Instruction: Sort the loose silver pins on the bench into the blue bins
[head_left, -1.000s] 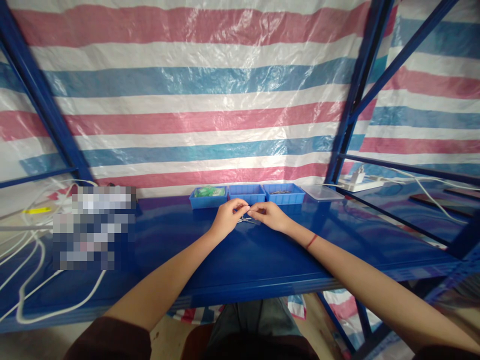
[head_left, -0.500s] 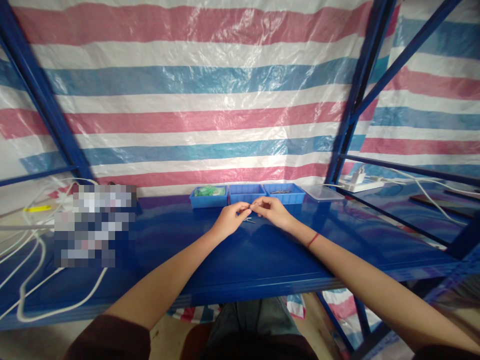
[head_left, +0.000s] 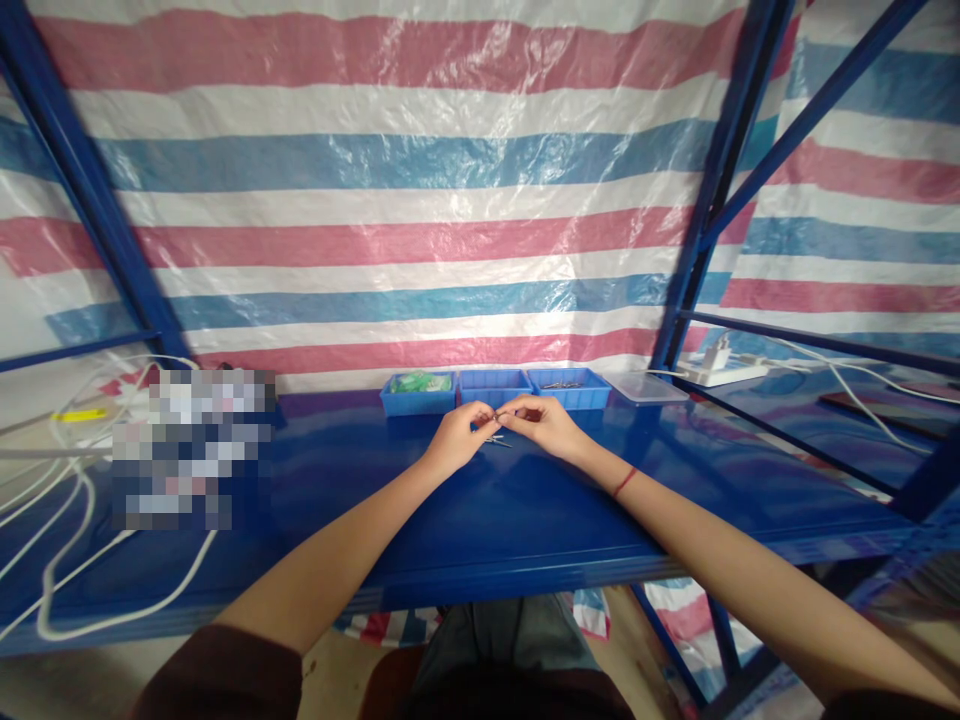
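Note:
My left hand [head_left: 459, 436] and my right hand [head_left: 546, 424] meet fingertip to fingertip above the blue table. Between their pinched thumbs and fingers is a small dark metal-looking piece [head_left: 496, 418], too small to name. Both hands are closed on it. Just below them, a few thin metal pieces [head_left: 498, 440] lie on the tabletop, partly hidden by my left hand. Behind the hands stands a row of blue bins: the left bin [head_left: 418, 402] has green-and-white packaging in it, the middle bin [head_left: 495, 385] is partly hidden, and the right bin [head_left: 571, 398] holds small metal parts.
A clear plastic lid [head_left: 648, 387] lies right of the bins. White cables [head_left: 120, 632] loop over the table's left side beside a blurred-out pile. A white power strip [head_left: 724, 370] sits at the right. Blue frame posts [head_left: 694, 220] rise at both sides before striped sheeting.
My fingers have shifted slightly around the small piece, and more of it shows between the fingertips. Both hands stay in nearly the same place.

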